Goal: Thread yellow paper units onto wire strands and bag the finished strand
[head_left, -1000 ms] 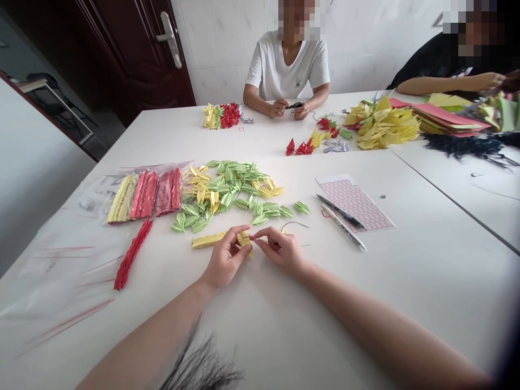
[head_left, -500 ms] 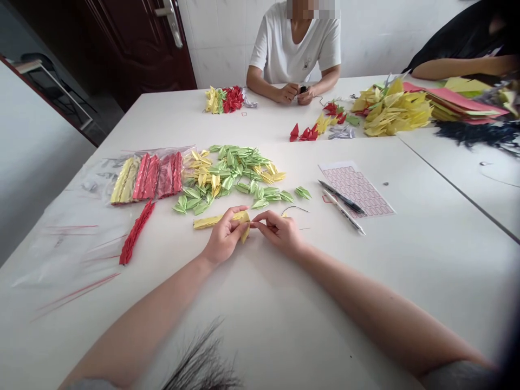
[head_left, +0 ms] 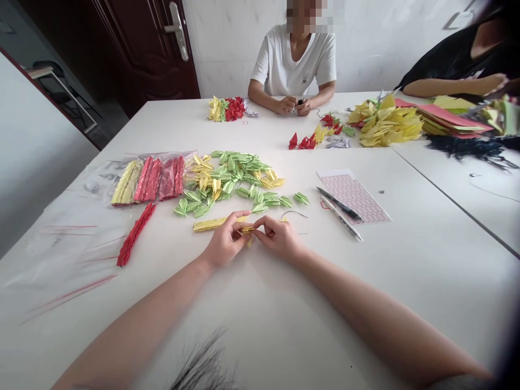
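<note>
My left hand [head_left: 224,244] and my right hand [head_left: 280,237] meet over the white table [head_left: 284,314], both pinching a small yellow folded paper piece [head_left: 247,232] between fingertips. A strip of stacked yellow folded pieces [head_left: 209,223] lies just left of my left hand. Behind my hands spreads a pile of green and yellow folded pieces [head_left: 231,181]. A thin black wire [head_left: 293,214] curves on the table beyond my right hand.
A red strip of folded pieces [head_left: 133,234] and clear bags of yellow and red strips [head_left: 148,179] lie at left. A sticker sheet [head_left: 352,196] and two pens [head_left: 340,210] lie at right. A person in white [head_left: 294,57] and a person in black [head_left: 459,59] work across the table.
My fingers have closed in on the yellow piece, which now shows less between the fingertips. The camera view tilted slightly; my hands stay in about the same spot.
</note>
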Motion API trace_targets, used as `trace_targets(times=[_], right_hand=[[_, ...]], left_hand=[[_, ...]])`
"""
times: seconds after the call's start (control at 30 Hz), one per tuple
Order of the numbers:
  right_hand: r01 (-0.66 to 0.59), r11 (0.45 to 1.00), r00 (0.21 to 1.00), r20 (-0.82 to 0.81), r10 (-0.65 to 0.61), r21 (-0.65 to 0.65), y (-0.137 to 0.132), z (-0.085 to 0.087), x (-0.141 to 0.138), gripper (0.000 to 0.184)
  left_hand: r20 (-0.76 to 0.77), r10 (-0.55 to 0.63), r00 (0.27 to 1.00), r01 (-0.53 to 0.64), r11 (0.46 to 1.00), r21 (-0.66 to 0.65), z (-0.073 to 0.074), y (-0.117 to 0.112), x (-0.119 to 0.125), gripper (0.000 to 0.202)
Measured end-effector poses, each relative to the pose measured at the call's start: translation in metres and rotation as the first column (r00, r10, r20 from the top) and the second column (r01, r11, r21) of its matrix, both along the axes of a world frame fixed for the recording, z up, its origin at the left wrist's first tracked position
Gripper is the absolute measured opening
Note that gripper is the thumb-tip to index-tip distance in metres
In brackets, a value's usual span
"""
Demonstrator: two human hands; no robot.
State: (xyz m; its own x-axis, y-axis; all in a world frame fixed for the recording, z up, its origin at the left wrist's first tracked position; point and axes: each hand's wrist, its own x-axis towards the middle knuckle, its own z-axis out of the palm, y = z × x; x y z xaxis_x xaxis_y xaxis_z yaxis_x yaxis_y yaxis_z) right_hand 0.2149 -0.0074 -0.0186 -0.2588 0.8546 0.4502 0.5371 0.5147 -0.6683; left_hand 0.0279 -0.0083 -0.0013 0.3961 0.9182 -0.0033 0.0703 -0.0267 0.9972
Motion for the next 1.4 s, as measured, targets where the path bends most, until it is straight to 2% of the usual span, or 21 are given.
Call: trace_targets(times=[0.2, 0.43, 0.6, 0.77, 1.03, 1.2, 1.4], right_hand=[[-0.020, 1.000, 1.000, -0.013, 0.020, 0.004, -0.001, 0.003, 0.000, 0.009], [0.009, 0.999, 1.000, -0.016, -0.008, 0.032, -0.002, 0.007, 0.001, 0.016], [-0.006, 0.997, 1.000, -0.017, 0.007, 0.078, -0.002, 0.007, 0.002, 0.016], [0.007, 0.993, 0.999, -0.041, -0.002, 0.118, -0.005, 0.010, 0.001, 0.009], [-0.042, 0.999, 0.996, -0.082, 0.043, 0.009, -0.002, 0.008, 0.003, 0.008], [-0.063, 0.998, 0.994, -0.085, 0.062, 0.002, -0.003, 0.011, 0.004, 0.007], [-0.222, 0.972, 0.971, -0.110, 0.213, -0.076, -0.005, 0.015, 0.006, 0.007]], left_hand=[[0.046, 0.117, 0.992, -0.118, 0.993, 0.024, -0.001, 0.001, 0.002, 0.046], [0.087, 0.091, 0.992, -0.090, 0.996, -0.014, 0.001, 0.001, 0.002, 0.049], [0.067, 0.077, 0.995, -0.079, 0.996, 0.030, 0.001, 0.000, 0.003, 0.041], [0.079, 0.004, 0.997, -0.003, 1.000, -0.013, 0.002, -0.002, 0.002, 0.053], [0.072, -0.121, 0.990, 0.119, 0.992, 0.028, 0.003, -0.003, -0.001, 0.046], [0.064, -0.105, 0.992, 0.101, 0.993, 0.055, 0.002, -0.003, 0.000, 0.036], [0.055, -0.058, 0.997, 0.049, 0.989, 0.141, 0.003, -0.001, 0.001, 0.026]])
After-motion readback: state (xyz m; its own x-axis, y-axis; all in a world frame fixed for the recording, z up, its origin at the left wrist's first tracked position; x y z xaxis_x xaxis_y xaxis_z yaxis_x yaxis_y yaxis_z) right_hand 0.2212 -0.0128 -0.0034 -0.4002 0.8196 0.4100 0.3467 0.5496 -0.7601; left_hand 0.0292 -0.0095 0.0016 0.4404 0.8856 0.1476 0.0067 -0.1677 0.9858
